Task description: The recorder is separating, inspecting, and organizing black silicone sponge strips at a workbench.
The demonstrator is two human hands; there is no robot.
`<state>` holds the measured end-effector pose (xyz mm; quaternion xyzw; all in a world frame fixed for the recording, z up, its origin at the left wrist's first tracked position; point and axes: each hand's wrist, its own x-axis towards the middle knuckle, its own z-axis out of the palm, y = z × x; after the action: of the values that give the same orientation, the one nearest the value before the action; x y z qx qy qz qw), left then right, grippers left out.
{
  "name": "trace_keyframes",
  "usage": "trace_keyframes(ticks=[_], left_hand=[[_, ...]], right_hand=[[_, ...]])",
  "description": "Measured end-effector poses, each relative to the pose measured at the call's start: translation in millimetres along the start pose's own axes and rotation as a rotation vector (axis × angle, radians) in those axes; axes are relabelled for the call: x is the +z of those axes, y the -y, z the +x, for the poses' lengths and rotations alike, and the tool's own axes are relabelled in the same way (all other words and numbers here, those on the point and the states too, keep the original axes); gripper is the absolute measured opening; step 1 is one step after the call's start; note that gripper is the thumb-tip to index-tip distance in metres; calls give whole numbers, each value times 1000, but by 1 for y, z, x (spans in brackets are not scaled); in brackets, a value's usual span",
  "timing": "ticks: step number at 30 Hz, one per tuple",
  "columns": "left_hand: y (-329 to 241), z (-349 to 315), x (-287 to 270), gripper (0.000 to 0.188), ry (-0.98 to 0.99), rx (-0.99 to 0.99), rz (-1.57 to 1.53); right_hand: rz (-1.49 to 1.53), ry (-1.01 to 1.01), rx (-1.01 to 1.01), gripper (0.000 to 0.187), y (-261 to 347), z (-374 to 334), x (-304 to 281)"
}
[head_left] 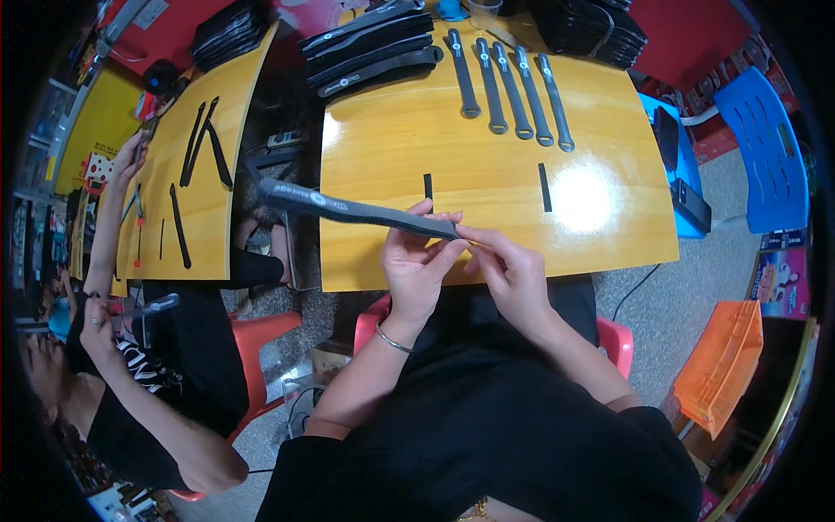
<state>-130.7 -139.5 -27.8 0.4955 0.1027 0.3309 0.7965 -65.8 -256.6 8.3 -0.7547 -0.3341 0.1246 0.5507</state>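
Note:
A long grey-and-black strap (348,211) with white printing stretches out to the left above the near part of the wooden table (374,252). My left hand (413,274) is closed round its right end, palm up, with the thumb on top. The fingertips of my right hand (515,268) pinch at that same end, close to the left thumb. What lies between those fingertips is too small to make out. Beyond my hands, two short black strips (545,187) lie apart on the tabletop. Several similar grey straps (491,87) with looped ends lie side by side farther back.
A stack of black straps (374,56) stands at the table's back left, a tied black bundle (591,33) at the back right. Leftward, a person (165,409) sits at another wooden table (230,78). Rightward are a blue chair (765,157) and an orange crate (720,365).

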Motion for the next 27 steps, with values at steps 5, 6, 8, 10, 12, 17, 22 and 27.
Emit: trace_keyframes(ticks=[5,6,8,10,12,17,22,27], left_hand=[[1,0,2,57,11,-14,2],[1,1,2,61,27,-19,12],[-1,1,2,65,40,-24,26],[-4,3,3,67,75,-43,69],[-1,2,1,67,87,-50,79],[-3,3,3,64,112,-117,88],[-1,0,5,48,-10,-196,-52],[-6,2,-2,33,-22,-248,-83]], right_hand=[[10,-29,-5,23,-4,1,2],[-7,-40,-8,22,-7,0,2],[-20,-50,-9,21,-9,0,2],[66,-57,27,21,-10,1,2],[113,-67,35,21,-14,2,1],[176,-71,36,19,-9,4,-3],[-27,-13,-73,18,-9,4,-2],[52,15,5,23,-4,5,-10]])
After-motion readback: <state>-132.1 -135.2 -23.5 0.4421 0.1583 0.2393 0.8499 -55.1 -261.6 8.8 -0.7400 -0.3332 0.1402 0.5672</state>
